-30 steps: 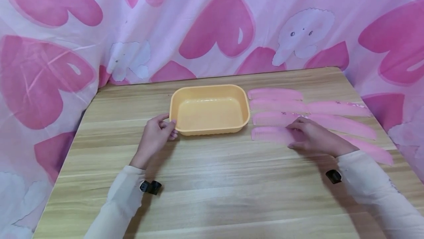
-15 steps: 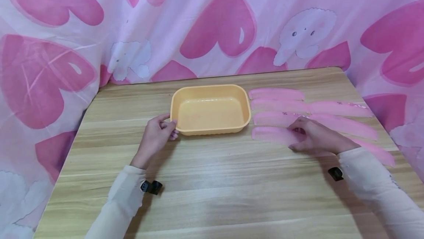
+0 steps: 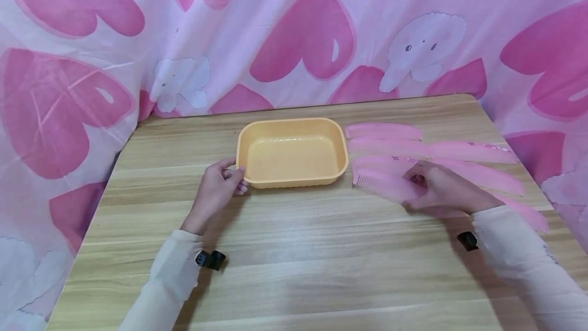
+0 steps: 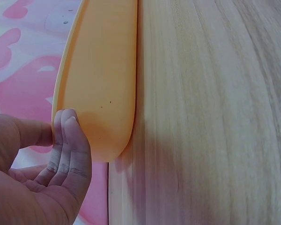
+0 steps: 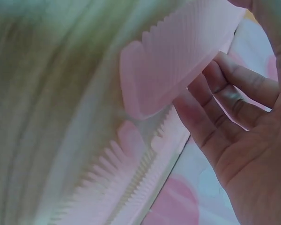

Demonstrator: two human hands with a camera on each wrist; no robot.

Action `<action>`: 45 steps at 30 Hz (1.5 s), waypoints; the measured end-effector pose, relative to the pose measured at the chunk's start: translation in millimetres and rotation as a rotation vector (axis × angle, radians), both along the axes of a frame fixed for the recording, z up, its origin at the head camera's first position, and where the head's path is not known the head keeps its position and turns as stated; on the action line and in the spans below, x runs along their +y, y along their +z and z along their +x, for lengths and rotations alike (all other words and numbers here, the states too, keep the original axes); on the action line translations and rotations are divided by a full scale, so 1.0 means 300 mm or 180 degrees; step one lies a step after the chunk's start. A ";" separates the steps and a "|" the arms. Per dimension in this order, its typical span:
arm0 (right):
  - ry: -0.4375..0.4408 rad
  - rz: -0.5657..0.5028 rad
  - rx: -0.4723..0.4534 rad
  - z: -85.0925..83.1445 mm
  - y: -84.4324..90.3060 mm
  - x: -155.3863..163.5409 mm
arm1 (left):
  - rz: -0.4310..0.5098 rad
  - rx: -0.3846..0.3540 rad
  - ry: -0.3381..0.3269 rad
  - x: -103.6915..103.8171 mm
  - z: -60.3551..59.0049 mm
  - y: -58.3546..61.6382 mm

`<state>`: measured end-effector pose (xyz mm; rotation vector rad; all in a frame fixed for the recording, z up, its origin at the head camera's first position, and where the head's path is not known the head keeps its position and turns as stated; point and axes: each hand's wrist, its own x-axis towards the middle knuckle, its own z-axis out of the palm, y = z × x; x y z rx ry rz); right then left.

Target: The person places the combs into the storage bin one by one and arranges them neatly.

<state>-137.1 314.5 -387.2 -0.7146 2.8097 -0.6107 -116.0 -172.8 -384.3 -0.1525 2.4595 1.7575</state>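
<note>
A yellow-orange rectangular tray [image 3: 292,180] stands near the back middle of the table. At its front left corner my left hand [image 3: 216,183] pinches the rim between thumb and fingers, as the left wrist view shows on the tray's wall [image 4: 100,70]. To the right, my right hand [image 3: 443,188] grips a pink comb [image 3: 386,185] by its upper edge. That comb [image 5: 173,61] is tilted, its left end lifted over the comb behind it. Several other pink combs [image 3: 383,131] lie flat in two columns; my right hand and sleeve hide parts of the nearer ones.
The wood-grain table [image 3: 285,259] ends at the back against a pink curtain [image 3: 220,45] printed with hearts. Small black cameras [image 3: 211,259] sit at both wrists. The tray's right side is close to the left ends of the combs.
The nearest comb in the left column has come up off the table in my right hand and tilted, its left end shifting right and back. My left hand and the tray stay put.
</note>
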 end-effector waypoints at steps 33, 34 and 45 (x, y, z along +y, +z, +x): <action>0.0280 -0.0292 0.0080 -0.259 0.213 -0.232 | 0.0120 -0.0044 0.0042 0.002 0.000 0.005; 0.0321 -0.0299 0.0092 -0.269 0.216 -0.248 | 0.0120 -0.0045 0.0038 0.002 0.000 0.005; 0.0744 -0.0311 0.0017 -0.341 0.242 -0.429 | 0.0155 -0.0137 0.0087 0.000 -0.001 0.005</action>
